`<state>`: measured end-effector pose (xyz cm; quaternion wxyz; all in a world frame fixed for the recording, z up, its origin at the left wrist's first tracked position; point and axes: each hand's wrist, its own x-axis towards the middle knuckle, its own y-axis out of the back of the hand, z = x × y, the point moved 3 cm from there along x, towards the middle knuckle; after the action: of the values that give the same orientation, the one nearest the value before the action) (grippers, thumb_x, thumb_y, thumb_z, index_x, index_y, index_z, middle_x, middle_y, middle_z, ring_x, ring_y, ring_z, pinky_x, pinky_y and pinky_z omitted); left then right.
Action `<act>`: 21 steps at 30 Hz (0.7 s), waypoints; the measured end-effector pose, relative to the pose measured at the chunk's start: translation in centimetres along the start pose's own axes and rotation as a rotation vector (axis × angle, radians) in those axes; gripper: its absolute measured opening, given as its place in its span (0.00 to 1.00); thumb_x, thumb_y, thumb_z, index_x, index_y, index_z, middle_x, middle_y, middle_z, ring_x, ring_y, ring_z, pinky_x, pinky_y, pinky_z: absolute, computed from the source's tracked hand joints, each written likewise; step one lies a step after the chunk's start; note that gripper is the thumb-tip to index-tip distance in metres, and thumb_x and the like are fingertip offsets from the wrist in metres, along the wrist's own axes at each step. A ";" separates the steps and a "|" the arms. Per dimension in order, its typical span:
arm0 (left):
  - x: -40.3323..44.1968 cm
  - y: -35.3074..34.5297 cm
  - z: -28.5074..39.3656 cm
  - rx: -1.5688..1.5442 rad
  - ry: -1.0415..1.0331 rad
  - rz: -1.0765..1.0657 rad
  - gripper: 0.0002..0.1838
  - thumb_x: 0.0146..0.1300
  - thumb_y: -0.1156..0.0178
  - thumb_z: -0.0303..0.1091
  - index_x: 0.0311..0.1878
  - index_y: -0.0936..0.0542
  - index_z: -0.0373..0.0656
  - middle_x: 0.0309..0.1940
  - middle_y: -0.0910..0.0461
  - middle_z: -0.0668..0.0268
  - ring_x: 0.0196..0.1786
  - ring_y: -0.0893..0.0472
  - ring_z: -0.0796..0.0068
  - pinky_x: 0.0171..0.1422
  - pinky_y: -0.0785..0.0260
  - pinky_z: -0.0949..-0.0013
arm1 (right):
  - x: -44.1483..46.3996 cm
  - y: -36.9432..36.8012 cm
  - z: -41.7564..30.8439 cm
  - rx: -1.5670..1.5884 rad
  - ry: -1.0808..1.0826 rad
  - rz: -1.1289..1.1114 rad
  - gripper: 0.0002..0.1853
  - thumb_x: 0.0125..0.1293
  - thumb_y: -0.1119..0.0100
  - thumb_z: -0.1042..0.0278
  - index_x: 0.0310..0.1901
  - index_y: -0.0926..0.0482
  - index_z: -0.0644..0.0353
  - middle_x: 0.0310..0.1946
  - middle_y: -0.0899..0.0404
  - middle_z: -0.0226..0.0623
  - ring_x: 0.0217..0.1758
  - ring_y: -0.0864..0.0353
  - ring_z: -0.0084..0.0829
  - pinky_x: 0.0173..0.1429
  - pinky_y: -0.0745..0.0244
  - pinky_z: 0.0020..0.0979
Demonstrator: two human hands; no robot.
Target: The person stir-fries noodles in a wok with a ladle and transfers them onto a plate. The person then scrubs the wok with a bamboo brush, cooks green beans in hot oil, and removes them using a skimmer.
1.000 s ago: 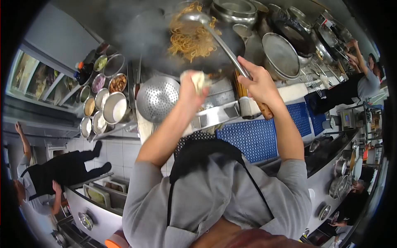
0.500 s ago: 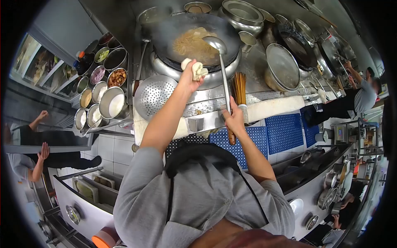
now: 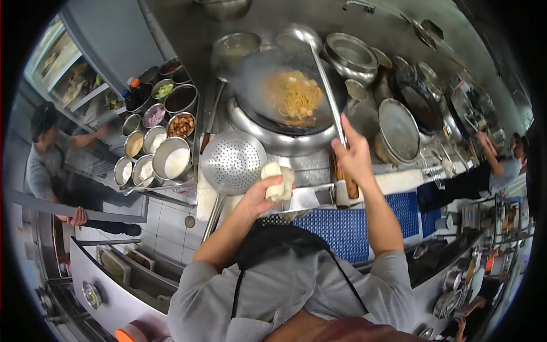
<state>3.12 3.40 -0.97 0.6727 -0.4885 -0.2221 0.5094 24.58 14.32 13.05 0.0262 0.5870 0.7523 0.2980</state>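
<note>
Noodles with other bits lie in a steaming wok [image 3: 253,102] on a round metal ring. My left hand [image 3: 257,199] is closed around a folded pale cloth [image 3: 279,183], near the front edge of the stove and beside a perforated strainer [image 3: 233,162]. My right hand [image 3: 354,153] grips the long handle of a metal ladle [image 3: 327,85], its fingers wrapped round it. The ladle's bowl is at the far side of the wok, above the rim. Below my right hand a bundled brush [image 3: 342,194] stands partly hidden.
Metal containers of ingredients [image 3: 172,158] stand at the left. Stacked pots and a strainer bowl [image 3: 399,128] are on the right. One person [image 3: 504,162] works at the far right; another person [image 3: 48,154] is at the left by a cabinet door.
My left hand and the cloth have come back from the wok rim toward me. The ladle has left the noodles for the wok's far side. The view has shifted.
</note>
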 end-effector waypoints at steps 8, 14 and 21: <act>-6.1 2.5 2.0 -0.102 -0.199 0.141 0.20 0.60 0.36 0.34 0.53 0.23 0.37 0.39 0.17 0.56 0.38 0.15 0.61 0.44 0.20 0.61 | 22.0 -2.9 -14.8 -0.055 0.079 -0.176 0.34 0.63 0.44 0.74 0.72 0.38 0.66 0.21 0.29 0.29 0.15 0.30 0.20 0.16 0.35 0.27; -12.7 6.4 2.7 -0.086 -0.288 0.205 0.32 0.53 0.32 0.45 0.55 0.25 0.31 0.36 0.18 0.56 0.32 0.17 0.62 0.33 0.22 0.64 | 34.7 -9.7 -18.8 -0.157 0.000 -0.217 0.13 0.61 0.42 0.78 0.47 0.21 0.73 0.18 0.28 0.33 0.14 0.29 0.24 0.16 0.34 0.30; -15.6 7.3 4.4 -0.115 -0.444 0.323 0.38 0.50 0.32 0.48 0.57 0.27 0.28 0.30 0.20 0.54 0.25 0.22 0.62 0.23 0.31 0.66 | 43.5 -15.5 -22.1 -0.082 -0.167 -0.350 0.04 0.58 0.40 0.78 0.28 0.20 0.68 0.19 0.21 0.39 0.17 0.23 0.29 0.20 0.26 0.31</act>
<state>-9.78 -8.78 -2.47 0.4890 -0.4313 -0.3118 0.6911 -10.88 42.12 37.27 0.1639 0.4684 0.8252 0.2696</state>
